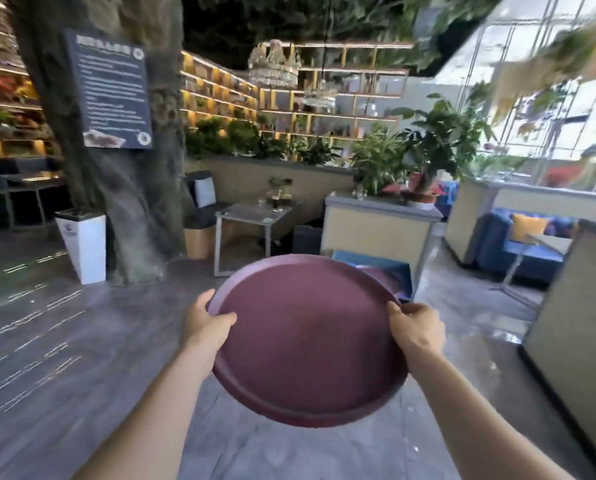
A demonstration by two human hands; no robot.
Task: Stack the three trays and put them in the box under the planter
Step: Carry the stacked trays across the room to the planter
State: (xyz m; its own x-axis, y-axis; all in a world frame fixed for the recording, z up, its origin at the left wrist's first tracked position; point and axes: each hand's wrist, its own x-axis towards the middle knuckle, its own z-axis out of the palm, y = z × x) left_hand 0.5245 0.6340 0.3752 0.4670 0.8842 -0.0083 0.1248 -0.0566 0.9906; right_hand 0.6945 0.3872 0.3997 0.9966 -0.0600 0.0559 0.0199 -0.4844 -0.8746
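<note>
Maroon round tray (307,341) gripped at opposite rims by left hand (208,323) and right hand (416,327)

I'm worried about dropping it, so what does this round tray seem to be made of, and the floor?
The round tray looks like matte maroon plastic with a moulded raised rim, probably. The floor looks like polished grey stone or concrete, since it mirrors lights.

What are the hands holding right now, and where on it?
The round maroon tray, gripped at opposite rim edges: left hand on its left rim, right hand on its right rim.
</note>
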